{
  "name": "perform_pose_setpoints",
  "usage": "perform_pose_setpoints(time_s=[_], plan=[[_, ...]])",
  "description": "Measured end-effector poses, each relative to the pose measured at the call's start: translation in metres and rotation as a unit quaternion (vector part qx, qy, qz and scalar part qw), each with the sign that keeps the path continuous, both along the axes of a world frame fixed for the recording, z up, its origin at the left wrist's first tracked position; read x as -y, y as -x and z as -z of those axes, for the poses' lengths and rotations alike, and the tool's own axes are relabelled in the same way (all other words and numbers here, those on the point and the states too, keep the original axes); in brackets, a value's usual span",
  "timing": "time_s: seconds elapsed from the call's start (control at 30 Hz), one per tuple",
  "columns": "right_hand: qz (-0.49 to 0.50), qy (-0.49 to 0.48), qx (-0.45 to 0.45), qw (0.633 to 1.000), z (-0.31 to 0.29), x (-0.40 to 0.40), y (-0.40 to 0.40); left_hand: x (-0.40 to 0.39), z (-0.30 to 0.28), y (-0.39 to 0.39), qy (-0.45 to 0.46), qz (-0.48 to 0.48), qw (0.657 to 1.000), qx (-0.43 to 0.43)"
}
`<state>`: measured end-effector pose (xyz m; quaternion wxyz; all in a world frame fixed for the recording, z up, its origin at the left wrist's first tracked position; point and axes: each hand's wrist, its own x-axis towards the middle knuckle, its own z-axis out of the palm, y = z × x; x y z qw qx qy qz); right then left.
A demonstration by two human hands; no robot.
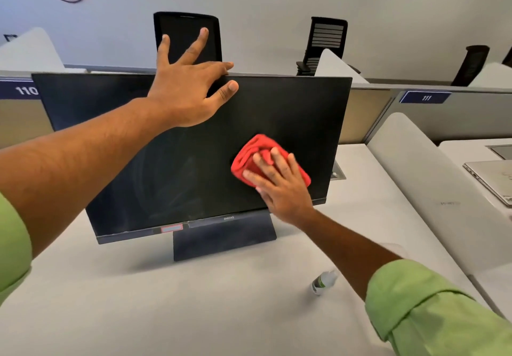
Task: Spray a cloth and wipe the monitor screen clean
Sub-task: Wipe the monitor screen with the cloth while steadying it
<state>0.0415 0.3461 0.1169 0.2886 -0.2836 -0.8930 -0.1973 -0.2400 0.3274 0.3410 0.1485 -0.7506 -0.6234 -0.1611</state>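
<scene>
A black monitor (171, 167) stands on a white desk, its dark screen tilted back, with faint smears left of centre. My left hand (188, 86) rests on the monitor's top edge, fingers spread, thumb on the screen front. A bunched red cloth (250, 156) lies against the right part of the screen. My right hand (279, 181) presses it flat with straight fingers. A small white spray bottle (324, 282) lies on its side on the desk, just left of my right forearm.
The monitor's stand (224, 242) sits mid-desk (166, 308). A sloped white divider (432, 189) borders the desk on the right, with a closed laptop (490, 178) beyond it. Black office chairs (327, 42) stand behind the partition.
</scene>
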Motion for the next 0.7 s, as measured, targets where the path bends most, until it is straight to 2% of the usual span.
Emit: perform_pose_setpoints(time_s=[0.13, 0.23, 0.3, 0.37, 0.47, 0.6, 0.7], plan=[[-0.078, 0.016, 0.162, 0.984, 0.022, 0.015, -0.014, 0.003, 0.0, 0.002, 0.002, -0.001, 1.0, 0.004], [-0.142, -0.012, 0.271, 0.952, -0.004, -0.005, -0.031, 0.007, -0.001, 0.003, 0.0, -0.002, 1.0, 0.01], [-0.169, -0.068, 0.305, 0.935, -0.032, -0.028, -0.048, 0.008, -0.002, 0.004, 0.0, -0.006, 1.0, 0.011], [-0.136, -0.114, 0.264, 0.948, -0.062, -0.049, -0.065, 0.008, -0.001, 0.004, 0.003, -0.007, 1.0, 0.012], [-0.016, -0.134, 0.126, 0.983, -0.107, -0.075, -0.087, 0.007, -0.001, 0.004, 0.009, -0.008, 1.0, 0.011], [0.1, -0.103, 0.054, 0.988, -0.155, -0.101, -0.098, 0.003, -0.002, 0.004, 0.011, -0.009, 1.0, 0.004], [0.162, -0.037, -0.073, 0.983, -0.154, -0.102, -0.079, 0.004, 0.0, 0.005, 0.006, -0.007, 1.0, 0.003]])
